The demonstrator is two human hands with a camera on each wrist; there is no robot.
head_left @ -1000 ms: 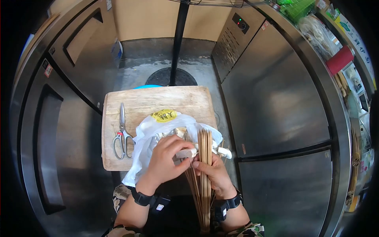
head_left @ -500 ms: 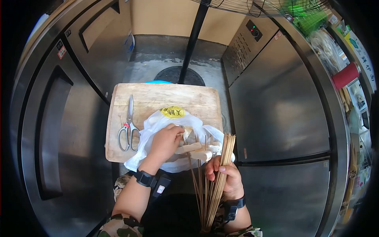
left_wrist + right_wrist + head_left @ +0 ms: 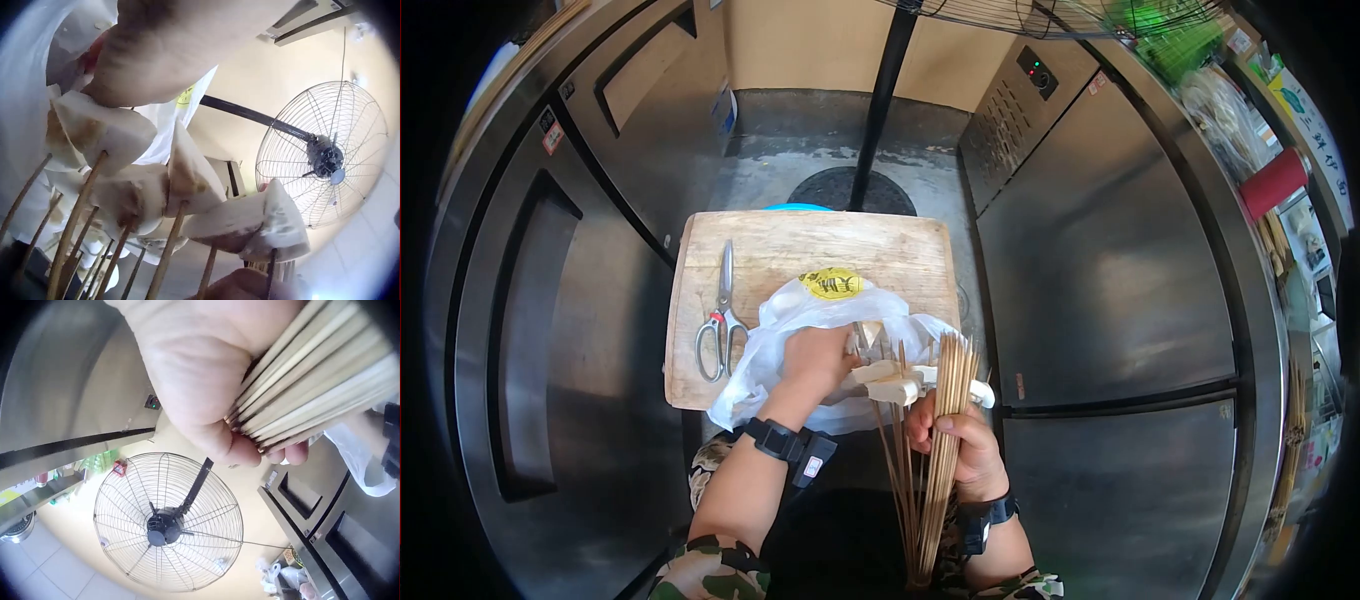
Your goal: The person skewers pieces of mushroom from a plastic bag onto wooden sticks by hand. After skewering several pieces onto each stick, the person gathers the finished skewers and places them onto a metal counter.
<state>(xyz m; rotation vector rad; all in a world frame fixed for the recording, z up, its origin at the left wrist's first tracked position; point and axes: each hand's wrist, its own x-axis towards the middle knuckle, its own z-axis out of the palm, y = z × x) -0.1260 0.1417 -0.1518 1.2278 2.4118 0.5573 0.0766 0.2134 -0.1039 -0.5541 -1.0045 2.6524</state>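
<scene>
My right hand [image 3: 960,440] grips a thick bundle of thin wooden skewers [image 3: 946,400], their tops fanning above the fist. In the right wrist view the thumb and fingers wrap round the skewers [image 3: 312,381]. The left hand [image 3: 812,358] reaches into a white plastic bag [image 3: 775,325] with a yellow print; its fingertips are hidden there, so I cannot tell what they hold. Between the hands, several pale food chunks [image 3: 890,382] are stuck on skewers. Up close in the left wrist view, these wedge-shaped chunks [image 3: 194,175] are white with brownish patches.
Under the bag is a wooden board [image 3: 870,240], with scissors [image 3: 722,320] lying at its left. Steel cabinets stand at left [image 3: 615,270] and right [image 3: 1100,260]. Beyond the board rises a black pole [image 3: 885,110] with a wire-caged fan [image 3: 165,522].
The left hand has left the skewered chunks beside the right hand and gone into the bag. The right hand still holds the bundle, slightly shifted. The head view has swung a little.
</scene>
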